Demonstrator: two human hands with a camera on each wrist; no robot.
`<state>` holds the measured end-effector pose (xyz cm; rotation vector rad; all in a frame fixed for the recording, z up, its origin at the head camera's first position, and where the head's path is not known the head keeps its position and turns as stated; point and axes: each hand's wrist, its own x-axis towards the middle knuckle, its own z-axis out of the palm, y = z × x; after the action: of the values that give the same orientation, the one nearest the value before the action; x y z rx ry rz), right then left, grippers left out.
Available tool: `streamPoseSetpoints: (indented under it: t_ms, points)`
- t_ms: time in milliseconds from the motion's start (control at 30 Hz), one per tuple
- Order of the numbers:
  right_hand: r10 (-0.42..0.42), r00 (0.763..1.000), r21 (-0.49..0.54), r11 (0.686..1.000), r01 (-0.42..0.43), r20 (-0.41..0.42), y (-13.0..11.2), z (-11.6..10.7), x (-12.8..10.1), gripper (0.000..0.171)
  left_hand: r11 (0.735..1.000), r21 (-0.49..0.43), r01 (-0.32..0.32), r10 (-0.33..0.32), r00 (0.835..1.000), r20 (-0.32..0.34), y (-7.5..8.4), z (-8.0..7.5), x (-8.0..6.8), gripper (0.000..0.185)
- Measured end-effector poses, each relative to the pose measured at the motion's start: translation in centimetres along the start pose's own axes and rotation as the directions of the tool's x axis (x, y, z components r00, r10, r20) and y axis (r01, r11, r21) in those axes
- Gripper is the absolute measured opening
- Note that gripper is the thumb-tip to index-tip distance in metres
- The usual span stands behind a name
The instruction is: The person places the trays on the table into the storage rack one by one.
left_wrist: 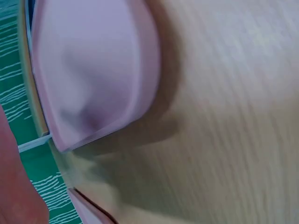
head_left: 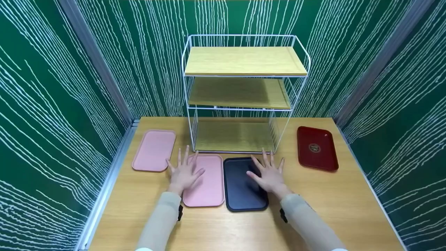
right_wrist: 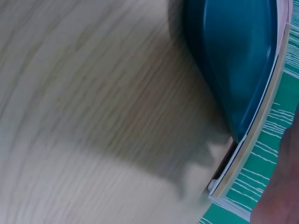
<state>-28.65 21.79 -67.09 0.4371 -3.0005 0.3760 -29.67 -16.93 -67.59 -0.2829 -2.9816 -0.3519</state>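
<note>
My left hand (head_left: 183, 176), fingers spread, hovers over the left side of a pink tray (head_left: 209, 184) that lies in front of the rack. Part of that tray's left edge is hidden by the hand. My right hand (head_left: 271, 177), also with fingers spread, is over the right edge of a black tray (head_left: 245, 190). The two trays lie side by side, long sides almost together. In the left wrist view the pink tray (left_wrist: 98, 60) carries the hand's shadow. The right wrist view shows the black tray's corner (right_wrist: 238, 65) and a hand shadow on the wood beside it.
A three-tier rack (head_left: 244, 62) with white wire frame and wooden shelves stands at the back of the wooden table (head_left: 223, 230). A second pink tray (head_left: 154, 150) lies at left, a dark red tray (head_left: 317, 149) at right. Green walls with white streaks (head_left: 153, 52) enclose the table.
</note>
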Motion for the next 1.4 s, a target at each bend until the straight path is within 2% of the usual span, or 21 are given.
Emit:
streamPoseSetpoints:
  t_ms: [167,267,367,533,633,733,967,1167,1233,1300,1400]
  points:
    - [-0.054,0.999,0.119,0.991,0.054,-0.004,1.2,-0.6,-0.2,0.074,0.988,-0.155,-0.022,0.016,0.999,-0.038,0.0,-2.1,-0.2,0.082]
    - [-0.059,0.998,0.185,0.981,0.063,-0.027,2.6,-1.2,-0.5,0.07,0.965,-0.256,-0.05,0.024,0.994,-0.104,0.0,-3.8,0.1,0.078]
    - [-0.043,0.998,0.239,0.969,0.055,-0.053,4.5,-2.0,-0.8,0.068,0.938,-0.337,-0.076,0.014,0.983,-0.184,0.3,-5.8,0.6,0.07]
    - [-0.021,0.999,0.301,0.953,0.03,-0.035,8.4,-2.9,-2.1,0.066,0.882,-0.458,-0.112,-0.051,0.943,-0.328,1.2,-9.3,1.9,0.043]
    - [-0.006,1.0,0.334,0.943,0.009,-0.008,10.9,-3.5,-3.0,0.065,0.843,-0.517,-0.15,-0.096,0.903,-0.419,2.0,-11.2,3.0,0.03]
    - [0.025,1.0,0.358,0.933,-0.023,0.0,13.2,-4.3,-3.7,0.065,0.797,-0.577,-0.178,-0.154,0.864,-0.479,2.6,-13.1,4.5,0.025]
    - [0.174,0.985,0.412,0.897,-0.162,0.01,17.6,-6.0,-5.1,0.066,0.667,-0.731,-0.142,-0.351,0.806,-0.477,3.9,-17.0,7.9,0.019]
    - [0.321,0.946,0.471,0.829,-0.301,0.04,20.3,-7.2,-5.9,0.068,0.599,-0.785,-0.16,-0.442,0.751,-0.49,4.9,-19.3,10.1,0.025]
    - [0.355,0.934,0.483,0.813,-0.324,0.028,21.1,-7.6,-5.8,0.067,0.558,-0.812,-0.174,-0.467,0.743,-0.48,5.2,-20.0,10.6,0.03]
    - [0.375,0.927,0.483,0.811,-0.331,0.006,21.7,-7.8,-5.7,0.066,0.51,-0.839,-0.191,-0.489,0.738,-0.465,5.4,-20.6,11.1,0.036]
    - [0.404,0.915,0.491,0.798,-0.35,-0.005,22.4,-8.3,-5.7,0.065,0.443,-0.871,-0.213,-0.508,0.741,-0.44,5.9,-21.2,11.6,0.042]
